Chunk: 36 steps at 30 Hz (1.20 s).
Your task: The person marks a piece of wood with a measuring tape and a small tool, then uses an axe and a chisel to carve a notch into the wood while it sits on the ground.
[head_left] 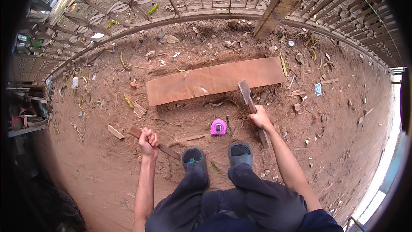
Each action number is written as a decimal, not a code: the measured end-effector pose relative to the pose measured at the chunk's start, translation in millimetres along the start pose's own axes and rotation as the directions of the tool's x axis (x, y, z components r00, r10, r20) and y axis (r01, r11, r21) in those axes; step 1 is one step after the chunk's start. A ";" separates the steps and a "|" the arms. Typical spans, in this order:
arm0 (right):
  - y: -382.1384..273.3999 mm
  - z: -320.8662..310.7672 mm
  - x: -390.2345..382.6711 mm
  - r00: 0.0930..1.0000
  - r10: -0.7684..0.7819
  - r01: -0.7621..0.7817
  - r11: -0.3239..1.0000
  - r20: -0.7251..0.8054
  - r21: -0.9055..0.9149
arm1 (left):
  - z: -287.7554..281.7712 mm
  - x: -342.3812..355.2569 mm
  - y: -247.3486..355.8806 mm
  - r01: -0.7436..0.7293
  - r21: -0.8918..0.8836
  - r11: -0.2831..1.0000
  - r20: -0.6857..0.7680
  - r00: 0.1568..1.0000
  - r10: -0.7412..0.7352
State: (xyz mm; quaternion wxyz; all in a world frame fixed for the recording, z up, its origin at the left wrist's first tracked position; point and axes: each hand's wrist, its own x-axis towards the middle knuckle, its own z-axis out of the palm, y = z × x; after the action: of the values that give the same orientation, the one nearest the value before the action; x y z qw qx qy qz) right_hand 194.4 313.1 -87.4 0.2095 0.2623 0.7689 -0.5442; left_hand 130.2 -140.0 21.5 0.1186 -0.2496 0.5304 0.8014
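Note:
My left hand is closed around a flat brown bar, which looks wooden; its reddish end sticks out past the fist and the other end slants toward my left foot. On the other side, my right hand grips a long brown-handled tool with a flat greyish end, chisel-like; its exact kind is unclear. That flat end overlaps the near edge of a reddish-brown wooden plank, which lies across the dirt ahead of me. Between my hands sits a pink tape measure, beside a thin dark stick.
My sandalled feet stand on reddish dirt. Wood scraps, small stones and leaves lie scattered about. A metal fence with a rusty post runs behind the plank. A blue-and-white wrapper lies to the right.

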 end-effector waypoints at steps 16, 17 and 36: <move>-31.0 -5.5 -62.4 0.969 -0.123 0.005 0.878 -0.215 -0.479 | -6.5 -67.6 -11.1 -0.338 -0.306 0.890 -0.367 0.904 0.217; -24.4 -4.6 -71.6 0.964 -0.110 -0.029 0.860 -0.240 -0.510 | -10.7 -67.8 -13.4 -0.341 -0.306 0.889 -0.371 0.903 0.219; -58.5 -38.3 -72.7 0.986 0.158 -0.125 0.475 -0.056 -0.871 | -30.4 -1.6 -81.7 -0.014 -0.780 0.626 -0.227 0.938 -0.263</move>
State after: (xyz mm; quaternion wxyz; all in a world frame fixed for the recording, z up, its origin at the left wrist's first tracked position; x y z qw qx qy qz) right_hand 212.4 320.8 11.5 0.3698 0.1738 0.9104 -0.0654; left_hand 177.1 -134.1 -51.8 -0.0309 -0.4390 0.1301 0.8885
